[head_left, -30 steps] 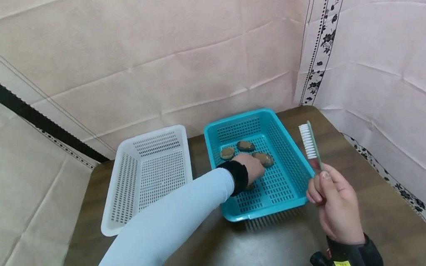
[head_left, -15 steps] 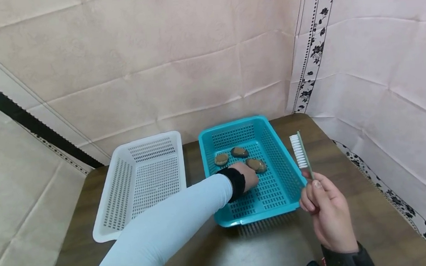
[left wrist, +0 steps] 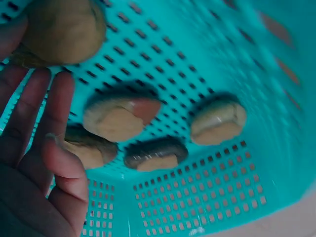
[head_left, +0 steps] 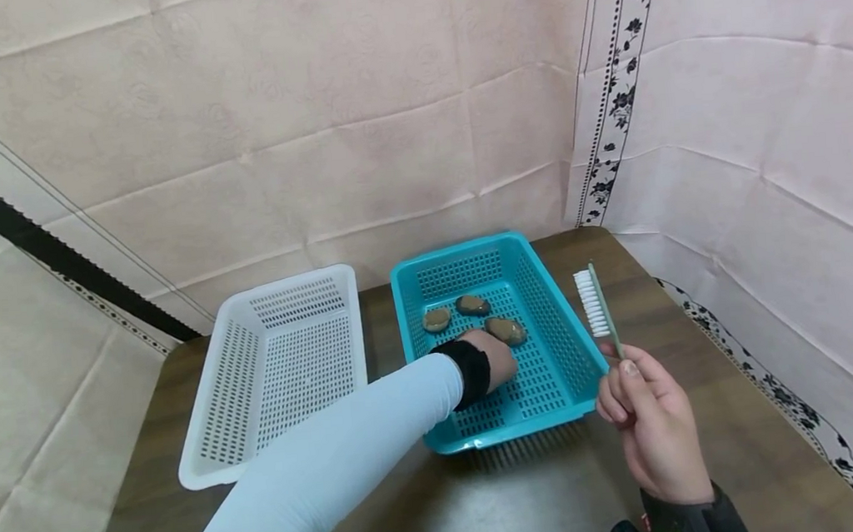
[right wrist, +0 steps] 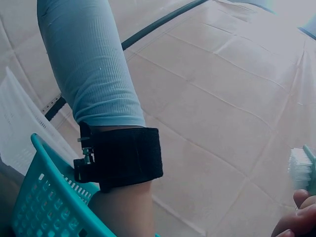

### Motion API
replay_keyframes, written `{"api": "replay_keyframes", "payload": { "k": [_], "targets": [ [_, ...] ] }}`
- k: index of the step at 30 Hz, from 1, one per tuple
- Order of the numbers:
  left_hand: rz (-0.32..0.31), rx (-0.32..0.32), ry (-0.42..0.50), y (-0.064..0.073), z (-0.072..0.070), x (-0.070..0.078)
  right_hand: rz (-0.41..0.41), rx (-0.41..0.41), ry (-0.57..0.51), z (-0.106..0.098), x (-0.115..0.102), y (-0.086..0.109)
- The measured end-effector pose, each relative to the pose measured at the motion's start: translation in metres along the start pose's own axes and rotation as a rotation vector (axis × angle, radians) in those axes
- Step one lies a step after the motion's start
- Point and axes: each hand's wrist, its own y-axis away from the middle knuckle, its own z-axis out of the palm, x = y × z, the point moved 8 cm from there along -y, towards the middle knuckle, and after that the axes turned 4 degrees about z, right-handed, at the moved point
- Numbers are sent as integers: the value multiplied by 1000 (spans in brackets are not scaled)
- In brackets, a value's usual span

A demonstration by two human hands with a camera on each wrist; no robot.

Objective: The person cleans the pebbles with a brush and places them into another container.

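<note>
My left hand (head_left: 496,359) reaches down into the blue-green basket (head_left: 590,387). In the left wrist view, its thumb and fingers hold a brown stone (left wrist: 74,32), while the other fingers lie fairly straight. Near that hand lie a large tan-and-reddish stone (left wrist: 116,123), a brown stone (left wrist: 89,150) partly behind the fingers, a dark stone (left wrist: 155,153) and a light brown stone (left wrist: 217,123). From the head, the held stone and the left fingertips are hidden. My right hand (head_left: 652,419) pinches the green handle of a white-bristled brush (head_left: 593,303) upright, beside the basket's right side.
A white perforated basket (head_left: 202,471) stands left of the blue-green one on the brown wooden table (head_left: 520,501). Pale cloth (head_left: 352,80) hangs behind and to the right. My left forearm (head_left: 350,439) crosses in front of both baskets.
The head view has shifted slightly. My left hand stays low in the basket, and the stone edge that showed beneath it is now hidden. The right hand keeps the brush raised.
</note>
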Motion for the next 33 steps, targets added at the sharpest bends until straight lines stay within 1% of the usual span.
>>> {"api": "replay_keyframes", "payload": {
  "k": [1, 2, 3, 5, 8, 10, 13, 15, 17, 18, 19, 21, 23, 25, 27, 28, 31, 33],
  "targets": [
    [7, 6, 13, 2, -1, 1, 12, 9, 8, 0, 1, 0],
    [26, 8, 2, 4, -2, 2, 25, 17, 15, 0, 2, 0],
    [62, 8, -48, 6, -3, 5, 40, 26, 23, 0, 3, 0],
    [97, 7, -65, 10, -4, 7, 65, 41, 37, 0, 6, 0],
    [99, -6, 36, 13, -3, -1, 78, 43, 40, 0, 8, 0],
    [94, 14, 124, 16, -4, -8, 65, 27, 26, 1, 9, -1],
    [92, 94, 275, 23, -10, -21, 29, -18, -7, 5, 10, -3],
    [102, 182, 379, 31, -15, -28, 8, -54, -26, 9, 10, -4],
    [103, 281, 485, 42, -20, -35, -2, -73, -35, 12, 10, -6],
    [100, 334, 544, 49, -22, -38, -7, -80, -36, 13, 10, -6],
    [93, 381, 622, 55, -22, -42, -6, -80, -34, 14, 10, -7],
    [72, 484, 803, 71, -21, -48, -3, -68, -27, 16, 11, -9],
    [48, 571, 1036, 87, -16, -52, 4, -57, -15, 18, 12, -9],
    [23, 641, 1280, 100, -6, -53, 14, -49, 0, 20, 14, -9],
    [-1, 696, 1475, 110, 4, -51, 13, -63, 18, 23, 15, -9],
    [-17, 716, 1553, 114, 8, -49, 11, -65, 28, 25, 15, -9],
    [-72, 763, 1747, 121, 20, -44, 11, -66, 69, 29, 17, -10],
    [-101, 792, 1850, 125, 27, -42, 31, -45, 101, 31, 19, -11]
  ]
}}
